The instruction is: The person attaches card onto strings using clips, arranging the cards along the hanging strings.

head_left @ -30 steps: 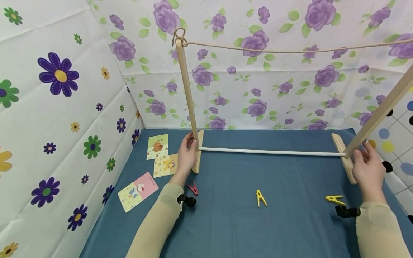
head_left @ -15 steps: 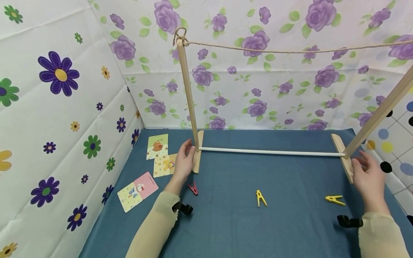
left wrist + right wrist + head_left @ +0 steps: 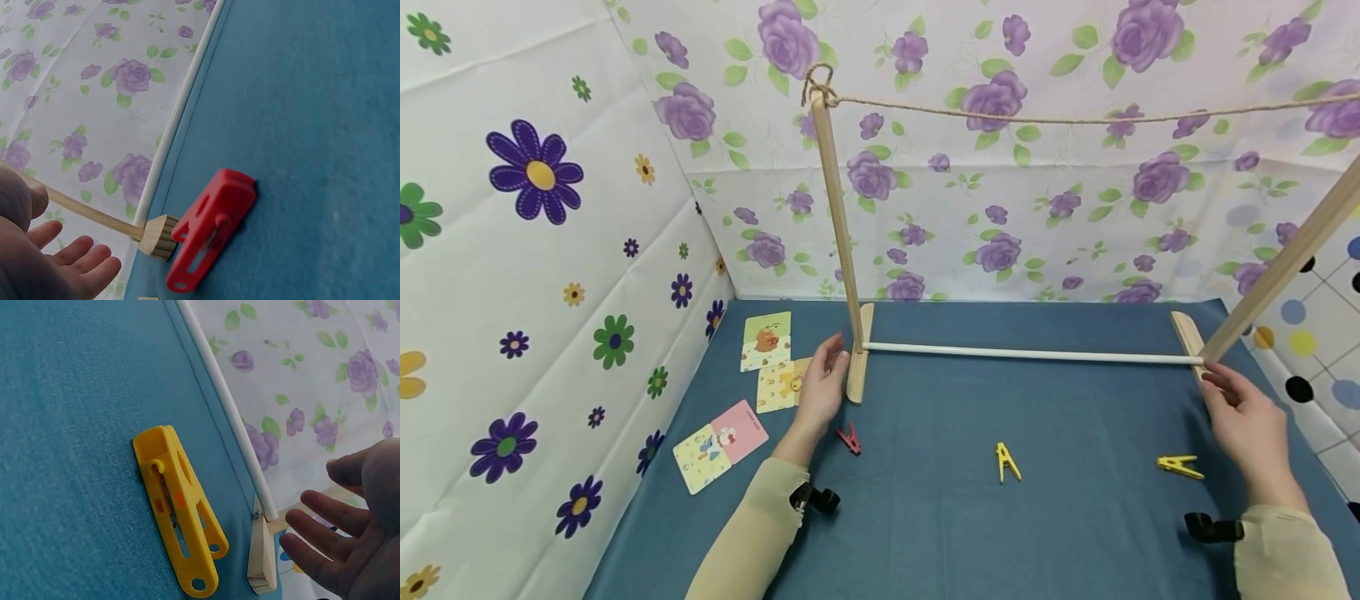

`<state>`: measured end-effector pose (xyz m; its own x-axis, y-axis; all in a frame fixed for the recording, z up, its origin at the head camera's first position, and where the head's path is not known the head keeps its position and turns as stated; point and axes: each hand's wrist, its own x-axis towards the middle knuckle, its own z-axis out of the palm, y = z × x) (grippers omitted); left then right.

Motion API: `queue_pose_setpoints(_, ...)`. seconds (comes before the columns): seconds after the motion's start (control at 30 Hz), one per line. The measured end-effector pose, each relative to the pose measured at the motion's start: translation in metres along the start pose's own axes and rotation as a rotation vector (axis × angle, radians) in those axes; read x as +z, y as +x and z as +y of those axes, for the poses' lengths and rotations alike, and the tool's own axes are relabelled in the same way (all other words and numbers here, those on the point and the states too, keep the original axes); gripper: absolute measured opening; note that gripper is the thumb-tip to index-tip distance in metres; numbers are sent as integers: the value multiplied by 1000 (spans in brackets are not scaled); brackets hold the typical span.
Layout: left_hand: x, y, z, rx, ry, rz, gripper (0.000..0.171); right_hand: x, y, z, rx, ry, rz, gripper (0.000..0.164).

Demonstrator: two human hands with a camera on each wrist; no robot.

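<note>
Stand, head view: the wooden stand lies ahead of both hands, white rod running crosswise; right hand, at the right base, looks nearer than left hand.
Change: left hand slightly drawn back, right slid inward.
Left wrist, red peg: left fingers loosely spread, holding nothing.
Right wrist, yellow peg: right fingers parted, holding nothing.

Posts are showing smooth matt wood; cord is looking rough, fibrous; crossbar is appearing smooth, plastic-like; pegs are showing smooth plastic, metal springs; table cover is resembling matt cloth.
</note>
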<state>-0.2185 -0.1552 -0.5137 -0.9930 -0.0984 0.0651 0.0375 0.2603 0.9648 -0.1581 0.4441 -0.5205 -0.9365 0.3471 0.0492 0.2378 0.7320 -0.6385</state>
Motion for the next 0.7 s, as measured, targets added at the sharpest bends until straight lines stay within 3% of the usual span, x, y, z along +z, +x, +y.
queue_pose_setpoints(0.17,-5,-4,-3,-5,-16,-10,48,2,-2,1,-75,-28,-61,57)
queue_pose_setpoints(0.4,-11,-11,-4,-5,-12,-33,47,1,-6,2,-218,-64,-213,56)
queue_pose_setpoints(0.7,-21,-19,-8,-7,7,-29,47,-2,-5,-3,-270,-156,-392,65)
